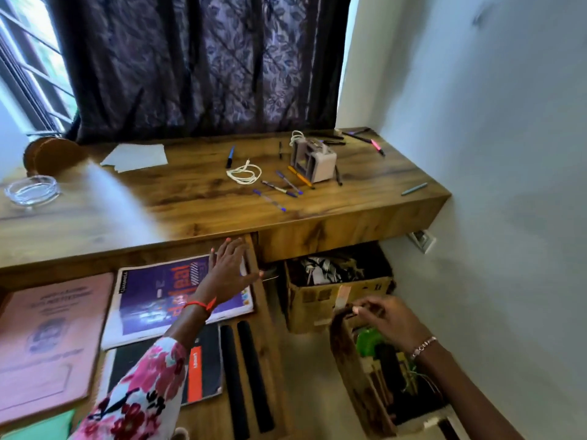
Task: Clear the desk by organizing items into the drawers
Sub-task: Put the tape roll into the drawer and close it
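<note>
The left drawer stands pulled out under the wooden desk. In it lie a purple notebook, a pink folder, a black-and-orange book and two black strips. My left hand rests flat with spread fingers on the notebook's far corner, near the drawer's right wall. My right hand hovers lower right, fingers pinched at the edge of a brown box. On the desk lie several pens, a coiled white cable and a small grey device.
A glass ashtray, white papers and a round brown object occupy the desk's left. A teal pen lies at the right edge. A cardboard box of clutter stands under the shut right drawer.
</note>
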Demonstrator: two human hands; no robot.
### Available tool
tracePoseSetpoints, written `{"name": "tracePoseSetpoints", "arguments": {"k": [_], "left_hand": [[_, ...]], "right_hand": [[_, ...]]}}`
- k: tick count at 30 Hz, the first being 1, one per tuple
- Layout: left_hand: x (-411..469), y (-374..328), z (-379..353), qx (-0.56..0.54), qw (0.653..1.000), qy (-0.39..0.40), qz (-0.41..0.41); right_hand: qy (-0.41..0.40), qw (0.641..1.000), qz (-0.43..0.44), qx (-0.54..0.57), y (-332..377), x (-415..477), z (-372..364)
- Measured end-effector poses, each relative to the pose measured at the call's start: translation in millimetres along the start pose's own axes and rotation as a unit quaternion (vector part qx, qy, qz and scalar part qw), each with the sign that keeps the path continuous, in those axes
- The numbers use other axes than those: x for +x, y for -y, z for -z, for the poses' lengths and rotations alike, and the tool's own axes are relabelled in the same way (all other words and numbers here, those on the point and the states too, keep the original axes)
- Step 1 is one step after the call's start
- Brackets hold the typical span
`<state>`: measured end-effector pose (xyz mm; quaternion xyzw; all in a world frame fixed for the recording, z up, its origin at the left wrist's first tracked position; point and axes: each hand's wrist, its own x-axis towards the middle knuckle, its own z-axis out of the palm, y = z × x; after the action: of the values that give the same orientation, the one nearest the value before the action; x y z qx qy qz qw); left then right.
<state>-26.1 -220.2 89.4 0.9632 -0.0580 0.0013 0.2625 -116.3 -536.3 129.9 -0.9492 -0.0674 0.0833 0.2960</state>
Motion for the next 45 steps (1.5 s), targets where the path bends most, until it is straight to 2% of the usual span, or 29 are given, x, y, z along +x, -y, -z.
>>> {"name": "tracePoseSetpoints", "arguments": {"k": [6,10,20,30,33,40,45], "left_hand": [[15.1,-59.9,-15.6,-0.007,0.998,-0.056,0.017],[21.9,-81.5,-19.0,-0.002,0.999,-0.041,0.013],[81.0,-99.4,-29.2,-0.003,0.998,-0.058,0.004],[165.3,-71.5,-33.1,-0.037,0.997,-0.065,0.025],[182.3,-57.8,-32.2,-0.042,0.996,-0.059,0.053],[204.5,-24.7,-34.6,-0.054,0.986,-0.073,0.137],[224.4,2.3,-31.9,-0.027,0.981,-0.066,0.183]], "right_hand": [[-0.009,0.999,0.034,-0.001,-56.6,9.4,69.0],[-0.043,0.997,0.061,0.021,-76.1,30.6,95.6],[-0.083,0.99,0.108,0.039,-93.6,122.7,103.3],[-0.13,0.984,0.119,0.022,-102.9,250.5,124.0],[-0.165,0.977,0.131,0.021,-101.2,292.9,133.7],[-0.189,0.971,0.142,0.025,-94.7,381.0,151.2],[-0.147,0.979,0.138,-0.03,-94.3,458.2,150.7]]}}
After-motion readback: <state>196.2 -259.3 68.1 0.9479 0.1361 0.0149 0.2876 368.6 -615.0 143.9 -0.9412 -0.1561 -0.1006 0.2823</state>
